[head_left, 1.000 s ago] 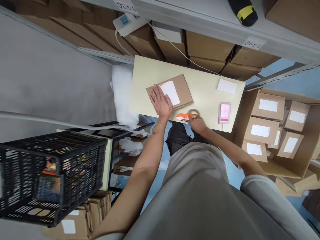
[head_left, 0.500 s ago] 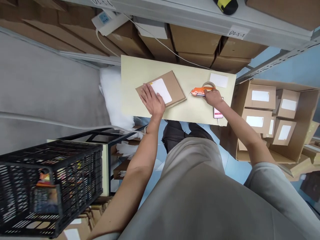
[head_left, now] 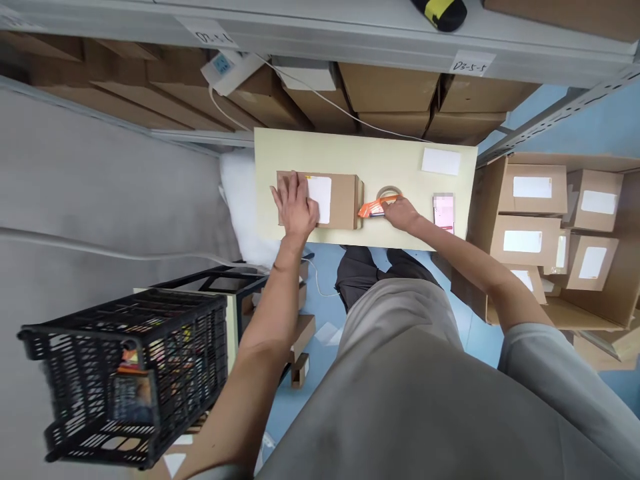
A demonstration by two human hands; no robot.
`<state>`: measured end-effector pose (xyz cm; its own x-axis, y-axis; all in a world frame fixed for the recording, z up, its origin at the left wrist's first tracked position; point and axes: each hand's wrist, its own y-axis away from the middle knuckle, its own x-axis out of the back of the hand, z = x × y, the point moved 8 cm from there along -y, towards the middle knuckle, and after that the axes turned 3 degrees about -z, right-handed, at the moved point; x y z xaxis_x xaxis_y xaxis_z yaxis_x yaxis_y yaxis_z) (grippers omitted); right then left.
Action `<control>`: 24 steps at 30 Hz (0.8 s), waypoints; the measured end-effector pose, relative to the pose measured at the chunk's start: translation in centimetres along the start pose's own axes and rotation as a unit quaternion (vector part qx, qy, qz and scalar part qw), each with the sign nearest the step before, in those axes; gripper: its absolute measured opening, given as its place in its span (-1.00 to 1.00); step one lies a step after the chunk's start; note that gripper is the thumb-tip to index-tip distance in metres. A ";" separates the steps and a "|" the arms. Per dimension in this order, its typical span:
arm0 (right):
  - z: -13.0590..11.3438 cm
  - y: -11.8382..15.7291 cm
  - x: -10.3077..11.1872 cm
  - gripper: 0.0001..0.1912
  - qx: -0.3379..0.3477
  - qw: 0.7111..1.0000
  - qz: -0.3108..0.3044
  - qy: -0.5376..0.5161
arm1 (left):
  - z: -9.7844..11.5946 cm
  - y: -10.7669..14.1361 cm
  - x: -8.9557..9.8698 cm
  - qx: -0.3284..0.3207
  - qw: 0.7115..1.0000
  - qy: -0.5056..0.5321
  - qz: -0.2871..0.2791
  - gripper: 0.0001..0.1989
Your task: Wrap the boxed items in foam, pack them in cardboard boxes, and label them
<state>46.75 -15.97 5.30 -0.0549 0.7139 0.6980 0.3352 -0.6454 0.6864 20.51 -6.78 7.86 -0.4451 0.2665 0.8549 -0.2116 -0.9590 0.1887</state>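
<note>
On the pale tabletop lies a brown cardboard box with a white label on top. My left hand rests on the left part of the box, fingers spread, partly over the label's edge. My right hand is closed around an orange tape dispenser with a roll of tape on it. The dispenser's tip is at the box's right end. A phone with a pink screen lies right of my right hand, and a white paper is behind it.
A large open carton holding several labelled boxes stands at the right. Black plastic crates are at the lower left. Behind the table, a metal shelf holds cartons, with a white cable and power strip in front.
The box has turned to lie square with the table. My right hand has brought the tape dispenser left to the box's right end, and the phone is more exposed.
</note>
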 end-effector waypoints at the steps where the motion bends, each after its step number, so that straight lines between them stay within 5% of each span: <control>1: -1.4 0.0 -0.2 -0.43 0.013 1.000 -0.002 -0.008 | 0.5 -0.1 -0.1 0.002 1.000 -0.008 0.006 -0.34; 8: -12.6 -0.3 -1.2 -0.56 0.085 0.995 0.001 -0.058 | 5.0 1.4 -5.2 0.030 0.999 -0.005 0.040 -0.05; 12: -14.2 -0.4 -2.2 -0.52 0.058 0.994 0.001 -0.088 | 4.9 2.5 -6.8 0.012 0.999 0.011 0.035 -0.06; 15: -11.4 1.2 -3.9 -0.51 0.029 0.996 -0.007 -0.088 | 4.4 2.7 -6.8 -0.009 0.999 0.020 0.031 -0.07; 19: -3.3 5.2 -5.8 -0.47 -0.023 0.997 -0.030 -0.069 | 4.0 2.6 -7.0 -0.018 0.999 0.025 0.021 -0.04; 22: 2.4 6.9 -5.2 -0.40 -0.067 0.997 -0.020 -0.042 | 4.0 2.5 -7.0 -0.028 0.999 0.031 0.017 -0.03; 24: 3.9 6.6 -4.1 -0.42 -0.064 0.998 0.002 -0.020 | 4.1 2.6 -7.0 -0.039 0.999 0.028 0.005 -0.03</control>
<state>52.85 -22.10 6.15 -0.0155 0.7204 0.6934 0.2115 -0.6754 0.7065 26.63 -11.51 4.31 -0.4946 0.2640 0.8280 -0.2731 -0.9517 0.1403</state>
